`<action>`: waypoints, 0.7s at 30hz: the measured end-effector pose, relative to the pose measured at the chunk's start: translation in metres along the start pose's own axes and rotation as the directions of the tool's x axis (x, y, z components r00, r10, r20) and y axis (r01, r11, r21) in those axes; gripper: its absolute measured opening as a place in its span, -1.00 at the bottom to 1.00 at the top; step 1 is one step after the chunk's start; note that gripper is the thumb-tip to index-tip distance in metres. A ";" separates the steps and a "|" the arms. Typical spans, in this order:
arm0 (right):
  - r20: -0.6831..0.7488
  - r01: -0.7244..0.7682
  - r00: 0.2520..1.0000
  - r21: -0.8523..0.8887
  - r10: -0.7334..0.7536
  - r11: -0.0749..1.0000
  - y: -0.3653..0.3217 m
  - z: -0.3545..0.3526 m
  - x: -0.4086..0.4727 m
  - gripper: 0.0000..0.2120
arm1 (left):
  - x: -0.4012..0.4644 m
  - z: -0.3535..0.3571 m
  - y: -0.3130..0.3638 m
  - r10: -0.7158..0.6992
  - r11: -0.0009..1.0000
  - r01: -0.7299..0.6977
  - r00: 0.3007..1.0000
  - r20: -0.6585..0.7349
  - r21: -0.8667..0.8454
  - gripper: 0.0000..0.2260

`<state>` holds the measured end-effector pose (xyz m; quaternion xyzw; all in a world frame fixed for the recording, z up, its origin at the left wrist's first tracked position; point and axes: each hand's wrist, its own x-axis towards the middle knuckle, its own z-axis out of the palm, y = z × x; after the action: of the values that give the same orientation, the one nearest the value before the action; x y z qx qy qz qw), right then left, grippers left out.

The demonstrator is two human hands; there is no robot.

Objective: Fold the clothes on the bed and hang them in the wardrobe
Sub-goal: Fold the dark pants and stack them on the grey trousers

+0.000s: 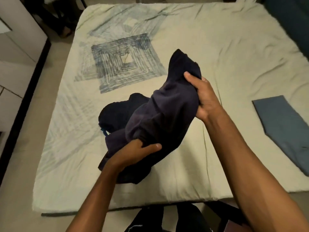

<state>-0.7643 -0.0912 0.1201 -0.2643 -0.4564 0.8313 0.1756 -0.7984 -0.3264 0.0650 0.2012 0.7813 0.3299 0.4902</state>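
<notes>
A dark navy garment (160,111) is bunched up above the bed (209,47), held between both hands. My right hand (202,96) grips its upper end, thumb curled over the cloth. My left hand (133,153) grips the lower part from underneath, thumb across the fabric. A second dark garment (117,113) lies crumpled on the sheet just behind and to the left of it. A folded blue-grey garment (282,128) lies flat near the bed's right edge.
The cream sheet carries a blue square pattern (123,64) at the centre left. White wardrobe doors (15,52) stand along the left, with a strip of floor between them and the bed. A dark pillow or cushion (294,22) sits at the far right.
</notes>
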 end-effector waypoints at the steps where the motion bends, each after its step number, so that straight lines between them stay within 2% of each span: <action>1: 0.032 0.039 0.999 -0.028 -0.038 0.999 -0.016 -0.004 -0.003 -0.68 | 0.000 -0.008 0.002 0.016 0.986 -0.029 0.997 0.076 0.167 -0.68; 2: 0.066 0.078 0.995 -0.065 -0.074 0.995 -0.030 -0.006 -0.006 -0.70 | -0.001 -0.017 0.006 0.064 0.959 -0.094 0.991 0.120 0.266 -0.60; 3: 0.091 0.124 0.989 -0.109 -0.114 0.986 -0.045 -0.011 -0.010 -0.73 | 0.003 -0.027 0.013 0.152 0.941 -0.180 0.981 0.116 0.285 -0.57; 5: 0.105 0.210 0.976 -0.214 -0.192 0.954 -0.071 -0.017 -0.017 -0.83 | 0.007 -0.044 0.041 0.365 0.914 -0.350 0.930 -0.041 0.203 -0.67; 7: 0.094 0.282 0.959 -0.296 -0.266 0.913 -0.095 -0.022 -0.023 -0.91 | 0.016 -0.054 0.084 0.503 0.864 -0.488 0.826 -0.256 0.124 -0.73; 9: 0.080 0.336 0.941 -0.343 -0.329 0.877 -0.119 -0.029 -0.031 -0.92 | 0.027 -0.054 0.140 0.627 0.770 -0.628 0.711 -0.317 0.116 -0.65; 12: 0.098 0.393 0.917 -0.385 -0.386 0.835 -0.152 -0.040 -0.044 -0.92 | 0.036 -0.039 0.219 0.771 0.629 -0.764 0.589 -0.242 0.143 -0.42; 14: 0.116 0.430 0.900 -0.405 -0.421 0.807 -0.177 -0.050 -0.057 -0.90 | 0.038 -0.023 0.266 0.834 0.549 -0.830 0.537 -0.123 0.099 -0.34; 16: 0.136 0.469 0.880 -0.407 -0.456 0.784 -0.206 -0.063 -0.071 -0.87 | 0.041 -0.006 0.308 0.858 0.513 -0.858 0.513 0.038 0.007 -0.32; 17: 0.148 0.488 0.870 -0.403 -0.471 0.774 -0.218 -0.069 -0.077 -0.86 | 0.043 0.001 0.324 0.849 0.524 -0.850 0.516 0.115 -0.056 -0.35; 19: 0.155 0.529 0.844 -0.403 -0.514 0.747 -0.246 -0.084 -0.091 -0.86 | 0.044 0.018 0.361 0.827 0.551 -0.818 0.511 0.234 -0.162 -0.57; 21: 0.133 0.576 0.806 -0.401 -0.577 0.712 -0.276 -0.100 -0.104 -0.85 | 0.040 0.036 0.397 0.853 0.512 -0.829 0.462 0.243 -0.223 -0.78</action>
<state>-0.6071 0.0634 0.3395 -0.1413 -0.6844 0.6153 0.3648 -0.7871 -0.0108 0.3118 0.5925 0.4764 0.5188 0.3909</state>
